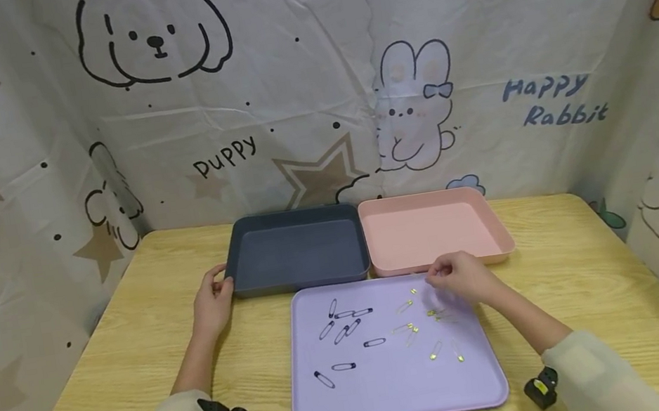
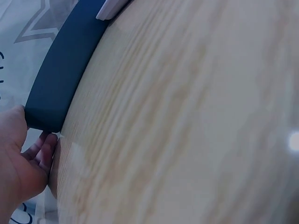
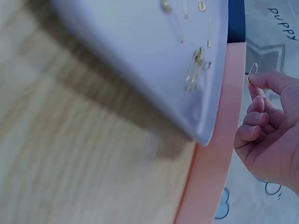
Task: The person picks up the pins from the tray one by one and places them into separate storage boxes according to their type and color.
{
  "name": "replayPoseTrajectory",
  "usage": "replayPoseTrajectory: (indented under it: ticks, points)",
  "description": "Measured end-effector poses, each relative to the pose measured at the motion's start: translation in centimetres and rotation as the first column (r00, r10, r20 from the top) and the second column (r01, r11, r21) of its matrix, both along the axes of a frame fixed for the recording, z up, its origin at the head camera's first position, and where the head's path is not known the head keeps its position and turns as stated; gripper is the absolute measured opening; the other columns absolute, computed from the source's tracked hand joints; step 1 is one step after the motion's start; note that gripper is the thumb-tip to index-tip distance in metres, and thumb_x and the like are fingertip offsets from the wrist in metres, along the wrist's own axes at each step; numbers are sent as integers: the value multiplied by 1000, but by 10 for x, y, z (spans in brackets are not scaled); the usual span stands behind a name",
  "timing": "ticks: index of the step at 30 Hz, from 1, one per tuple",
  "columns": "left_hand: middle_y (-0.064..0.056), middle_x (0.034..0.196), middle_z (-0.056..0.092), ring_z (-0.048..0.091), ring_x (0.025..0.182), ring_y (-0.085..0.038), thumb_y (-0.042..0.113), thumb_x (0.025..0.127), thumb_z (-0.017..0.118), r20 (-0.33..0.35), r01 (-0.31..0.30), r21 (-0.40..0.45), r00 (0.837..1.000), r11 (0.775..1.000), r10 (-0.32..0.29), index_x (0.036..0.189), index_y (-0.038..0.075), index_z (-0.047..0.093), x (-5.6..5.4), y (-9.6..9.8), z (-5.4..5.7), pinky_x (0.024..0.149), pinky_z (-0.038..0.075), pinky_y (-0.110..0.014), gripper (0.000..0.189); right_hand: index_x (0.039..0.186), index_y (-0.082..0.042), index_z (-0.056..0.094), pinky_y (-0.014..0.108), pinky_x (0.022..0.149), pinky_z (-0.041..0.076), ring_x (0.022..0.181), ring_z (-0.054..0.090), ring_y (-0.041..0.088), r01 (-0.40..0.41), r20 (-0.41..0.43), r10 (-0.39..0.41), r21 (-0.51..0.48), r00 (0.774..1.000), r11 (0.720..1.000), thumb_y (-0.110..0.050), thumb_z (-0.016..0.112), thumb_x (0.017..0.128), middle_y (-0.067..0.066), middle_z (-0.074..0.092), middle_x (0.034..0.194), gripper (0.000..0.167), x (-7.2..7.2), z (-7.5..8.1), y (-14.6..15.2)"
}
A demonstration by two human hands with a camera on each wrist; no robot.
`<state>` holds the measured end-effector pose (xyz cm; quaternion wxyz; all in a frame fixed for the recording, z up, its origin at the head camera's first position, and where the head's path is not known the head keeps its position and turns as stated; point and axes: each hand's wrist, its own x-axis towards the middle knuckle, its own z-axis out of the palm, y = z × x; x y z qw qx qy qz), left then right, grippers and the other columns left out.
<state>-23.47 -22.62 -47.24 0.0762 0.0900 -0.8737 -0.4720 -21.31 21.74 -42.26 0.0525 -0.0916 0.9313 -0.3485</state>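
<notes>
Head view: I log one worktop [image 1: 96, 396], bearing three trays. Item, lilac tray [image 1: 383, 396], near side: black safety pins [image 1: 353, 365] at left, gold safety pins [image 1: 460, 358] at right. Item, dark tray [image 1: 305, 255], behind; left hand [image 1: 213, 304] touches its near left corner; whether it grips, I cannot tell. Item, pink tray [image 1: 435, 225], beside the dark one. Right hand [image 1: 462, 276], near the pink tray's front edge: thumb and forefinger pinch one gold pin [image 3: 253, 70], raised clear of the lilac tray.
</notes>
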Motion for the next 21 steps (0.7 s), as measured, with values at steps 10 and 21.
replayPoseTrajectory:
  ticks: [10, 21]
  points:
    - [-9, 95, 53, 45, 70, -10, 24, 98, 43, -3, 4, 21, 1000, 1000, -3, 137, 13, 43, -1, -1, -1, 63, 39, -23, 40, 79, -9, 69, 24, 59, 37, 68, 45, 13, -58, -32, 57, -4, 998, 998, -20, 66, 82, -1, 53, 69, 12, -16, 19, -34]
    - [-11, 96, 54, 46, 70, -10, 24, 98, 44, -4, 3, 28, 1000, 1000, -2, 137, 14, 44, -2, -3, -5, 62, 39, -23, 40, 78, -6, 70, 24, 57, 36, 62, 44, 12, -114, -40, 112, -58, 993, 992, -16, 66, 81, -2, 52, 64, 11, -35, 27, -77]
